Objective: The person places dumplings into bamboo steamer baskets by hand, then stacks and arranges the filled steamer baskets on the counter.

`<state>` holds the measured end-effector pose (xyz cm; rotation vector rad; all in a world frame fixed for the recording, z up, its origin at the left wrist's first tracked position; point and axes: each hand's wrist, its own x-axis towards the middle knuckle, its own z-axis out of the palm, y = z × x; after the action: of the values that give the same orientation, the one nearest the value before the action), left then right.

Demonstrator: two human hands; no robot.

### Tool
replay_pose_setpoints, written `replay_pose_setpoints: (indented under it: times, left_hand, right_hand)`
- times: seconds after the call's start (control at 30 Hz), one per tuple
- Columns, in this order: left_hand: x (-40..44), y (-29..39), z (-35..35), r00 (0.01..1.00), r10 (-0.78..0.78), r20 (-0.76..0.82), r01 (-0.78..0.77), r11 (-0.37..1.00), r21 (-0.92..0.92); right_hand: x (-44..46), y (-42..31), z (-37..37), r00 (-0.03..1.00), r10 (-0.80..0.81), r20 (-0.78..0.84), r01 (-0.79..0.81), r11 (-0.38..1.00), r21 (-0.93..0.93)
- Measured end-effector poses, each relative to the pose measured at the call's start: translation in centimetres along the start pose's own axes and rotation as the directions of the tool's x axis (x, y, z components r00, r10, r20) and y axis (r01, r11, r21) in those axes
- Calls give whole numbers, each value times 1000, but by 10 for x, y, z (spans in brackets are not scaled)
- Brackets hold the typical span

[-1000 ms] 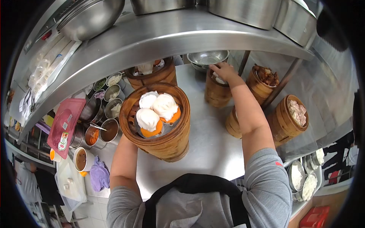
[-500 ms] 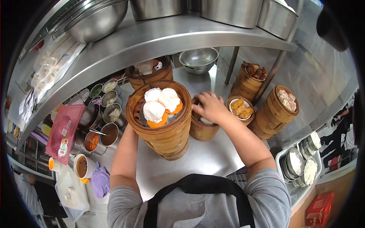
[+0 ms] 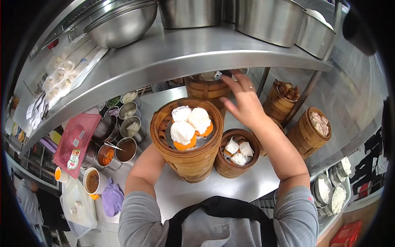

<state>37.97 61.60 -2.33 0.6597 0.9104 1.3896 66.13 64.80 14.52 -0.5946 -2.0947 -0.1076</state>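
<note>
A tall stack of bamboo steamers [image 3: 187,158] stands in front of me, with three white buns on orange slices [image 3: 190,125] in its top tray. My left forearm reaches behind this stack, which hides my left hand. My right hand [image 3: 246,101] is raised with fingers spread, at the right side of a rear steamer stack [image 3: 205,88] partly under the shelf; nothing shows in its grasp. Right of the tall stack sits a shorter steamer [image 3: 231,166] holding several white dumplings [image 3: 239,151].
A steel shelf [image 3: 197,53] with pots and bowls crosses above the table [image 3: 251,185]. Steamers of brown food [image 3: 287,89] and pink meat [image 3: 319,123] stand at right. Sauce containers [image 3: 126,149], a pink lid [image 3: 76,142] and a purple cloth [image 3: 112,197] are at left.
The dumpling steamer came from the back to beside the tall stack, and my right hand has let go of it. That hand has since moved back and up to the rear stack.
</note>
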Motion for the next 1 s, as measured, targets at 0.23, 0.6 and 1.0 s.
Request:
replay_pose_setpoints:
  times: [0.23, 0.6, 1.0]
  left_hand:
    - [7, -2, -2, 1000, -6, 4, 6, 1000, -6]
    - [8, 2, -12, 1000, -8, 8, 8, 1000, -9]
    - [-65, 7, -25, 995, -22, -99, 35, 991, 133]
  right_hand:
    - [26, -12, 35, 780, -396, 485, 578, 753, -315]
    - [-7, 1, 78, 498, -81, 863, 797, 436, -419]
    - [-5, 88, 81, 662, 47, 748, 682, 377, -626]
